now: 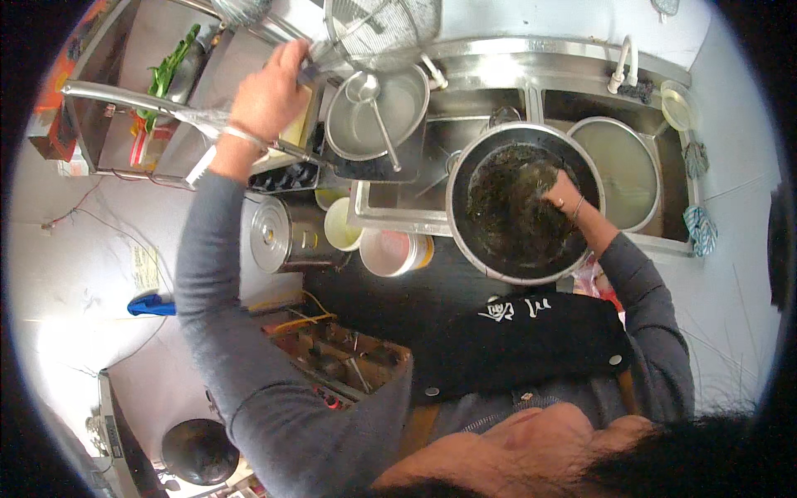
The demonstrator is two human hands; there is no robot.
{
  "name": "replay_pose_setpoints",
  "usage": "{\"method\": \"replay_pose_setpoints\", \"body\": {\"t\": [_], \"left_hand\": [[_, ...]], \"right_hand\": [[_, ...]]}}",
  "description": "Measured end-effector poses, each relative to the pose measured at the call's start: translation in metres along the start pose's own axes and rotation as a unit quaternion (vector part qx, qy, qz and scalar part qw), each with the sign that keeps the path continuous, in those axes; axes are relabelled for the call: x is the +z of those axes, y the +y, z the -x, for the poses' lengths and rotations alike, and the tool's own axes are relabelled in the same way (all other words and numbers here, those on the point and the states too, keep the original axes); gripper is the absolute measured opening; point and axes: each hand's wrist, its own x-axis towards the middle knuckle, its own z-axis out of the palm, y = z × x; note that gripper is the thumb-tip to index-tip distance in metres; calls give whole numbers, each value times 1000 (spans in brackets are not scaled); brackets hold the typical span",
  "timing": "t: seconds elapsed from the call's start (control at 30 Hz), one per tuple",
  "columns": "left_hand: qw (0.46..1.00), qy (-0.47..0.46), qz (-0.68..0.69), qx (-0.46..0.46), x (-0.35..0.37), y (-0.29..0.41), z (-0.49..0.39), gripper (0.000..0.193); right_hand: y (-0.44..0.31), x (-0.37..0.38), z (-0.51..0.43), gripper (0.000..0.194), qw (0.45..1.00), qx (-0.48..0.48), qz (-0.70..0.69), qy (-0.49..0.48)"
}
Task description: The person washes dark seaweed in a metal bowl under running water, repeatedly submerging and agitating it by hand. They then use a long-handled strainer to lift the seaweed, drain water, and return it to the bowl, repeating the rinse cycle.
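My left hand is raised at the upper left, its fingers closed around the handle of a wire-mesh strainer. The strainer's basket hangs above and behind a round metal pot, in which a metal ladle rests. My right hand reaches into a large round basin with a dark inside; its fingertips are hidden among dark, wet, leafy-looking matter. The basin sits over the near edge of a stainless steel double sink.
A bowl of cloudy liquid stands in the right sink, beneath a white faucet. White buckets and a lidded metal pot stand left of the basin. A metal rack holds green leaves. Cloths hang at right.
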Motion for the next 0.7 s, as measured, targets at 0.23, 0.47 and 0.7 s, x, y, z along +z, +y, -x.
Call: {"method": "replay_pose_setpoints", "body": {"t": [0.23, 0.47, 0.7], "left_hand": [[981, 12, 176, -82, 58, 77, 144, 49], [715, -26, 613, -336, 157, 134, 238, 27], [420, -57, 810, -404, 154, 163, 263, 24]], "right_hand": [[-85, -31, -9, 37, 980, -145, -136, -1], [-188, -59, -1, 28, 967, -242, 71, -25], [-251, -81, 4, 25, 929, -323, 178, 7]]}}
